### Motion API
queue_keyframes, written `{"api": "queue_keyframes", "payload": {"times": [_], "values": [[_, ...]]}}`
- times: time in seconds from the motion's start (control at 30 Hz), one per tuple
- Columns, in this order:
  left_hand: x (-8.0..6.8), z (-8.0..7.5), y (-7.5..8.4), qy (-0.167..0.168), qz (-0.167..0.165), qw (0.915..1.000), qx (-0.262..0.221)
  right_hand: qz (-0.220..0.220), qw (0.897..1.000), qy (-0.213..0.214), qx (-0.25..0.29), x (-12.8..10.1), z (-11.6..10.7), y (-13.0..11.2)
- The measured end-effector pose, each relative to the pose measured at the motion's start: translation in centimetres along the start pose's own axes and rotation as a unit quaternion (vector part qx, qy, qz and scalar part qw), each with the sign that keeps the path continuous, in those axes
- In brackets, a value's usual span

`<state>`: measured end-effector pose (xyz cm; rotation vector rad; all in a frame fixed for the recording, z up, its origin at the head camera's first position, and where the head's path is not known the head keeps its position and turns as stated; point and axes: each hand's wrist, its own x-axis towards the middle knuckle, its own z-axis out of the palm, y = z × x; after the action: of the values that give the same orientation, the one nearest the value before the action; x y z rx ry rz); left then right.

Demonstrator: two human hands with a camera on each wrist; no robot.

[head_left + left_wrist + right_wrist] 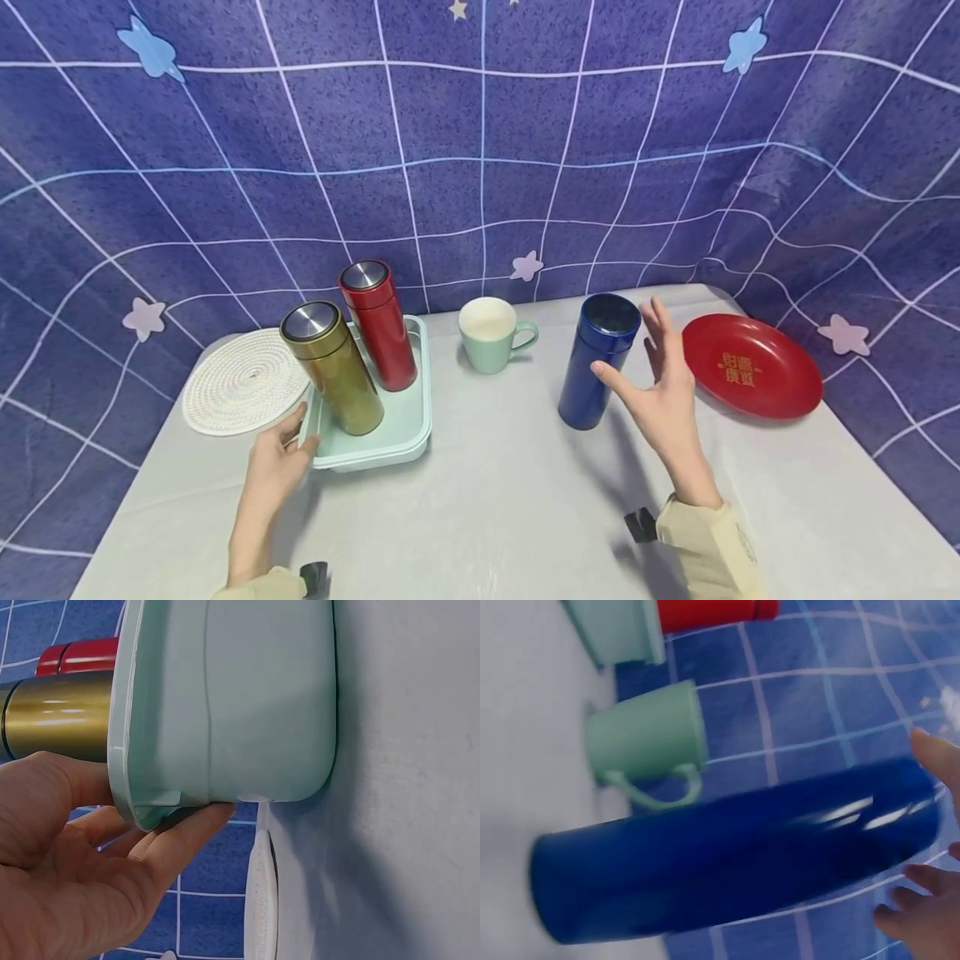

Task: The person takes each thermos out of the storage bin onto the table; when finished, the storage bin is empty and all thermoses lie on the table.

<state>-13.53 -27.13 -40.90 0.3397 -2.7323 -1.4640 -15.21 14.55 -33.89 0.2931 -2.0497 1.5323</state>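
Observation:
My left hand (277, 462) grips the near left corner of a pale mint plastic tub (408, 417), thumb at the rim and fingers under it in the left wrist view. Inside the tub stand a gold thermos flask (337, 375) and, behind it, a red thermos flask (384, 333), both with silver-topped lids. Over on the right, a blue thermos flask (588, 375) with a dark top stands upright on the table. My right hand (663, 408) is spread beside its upper part, thumb in front and fingers to the right, with a gap showing around the lid end (900, 802).
A mint green mug (487, 337) stands between the tub and the blue flask, handle to the right. A white woven round mat (240, 379) lies left of the tub. A red plate (787, 375) with gold characters is at the right. Behind the table (480, 517) hangs a blue patterned cloth (480, 125).

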Motion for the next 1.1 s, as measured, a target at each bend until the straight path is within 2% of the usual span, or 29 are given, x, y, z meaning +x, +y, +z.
{"api": "queue_keyframes", "payload": {"times": [0.1,0.17,0.3,0.47,0.6,0.7,0.9,1.1], "values": [[-0.1,-0.3,0.0,0.001,-0.005,1.0000,0.002,-0.067,0.997,0.034,0.026,0.0,0.4,-1.7],[-0.1,-0.4,0.0,0.002,-0.004,1.0000,-0.001,-0.104,0.993,0.038,0.049,0.0,0.9,-2.4],[-0.2,-0.7,-0.1,0.003,0.005,0.9999,-0.009,-0.154,0.985,0.006,0.080,-0.1,2.7,-2.2],[-0.3,-0.8,-0.4,0.011,0.022,0.9997,-0.007,-0.172,0.981,-0.052,0.072,-0.5,5.5,-1.5],[-0.2,-0.6,-0.5,0.019,0.031,0.9993,-0.002,-0.168,0.980,-0.097,0.043,-0.9,7.9,-1.5],[-0.3,-0.4,-0.4,0.021,0.029,0.9993,-0.005,-0.144,0.979,-0.139,0.048,-1.1,9.9,-1.3],[-0.4,0.0,-0.3,0.017,0.019,0.9996,-0.013,-0.077,0.970,-0.207,0.106,-1.2,13.9,-0.5],[-0.4,0.5,-0.2,0.029,0.026,0.9992,-0.012,-0.032,0.951,-0.253,0.173,-1.4,17.7,0.0]]}}
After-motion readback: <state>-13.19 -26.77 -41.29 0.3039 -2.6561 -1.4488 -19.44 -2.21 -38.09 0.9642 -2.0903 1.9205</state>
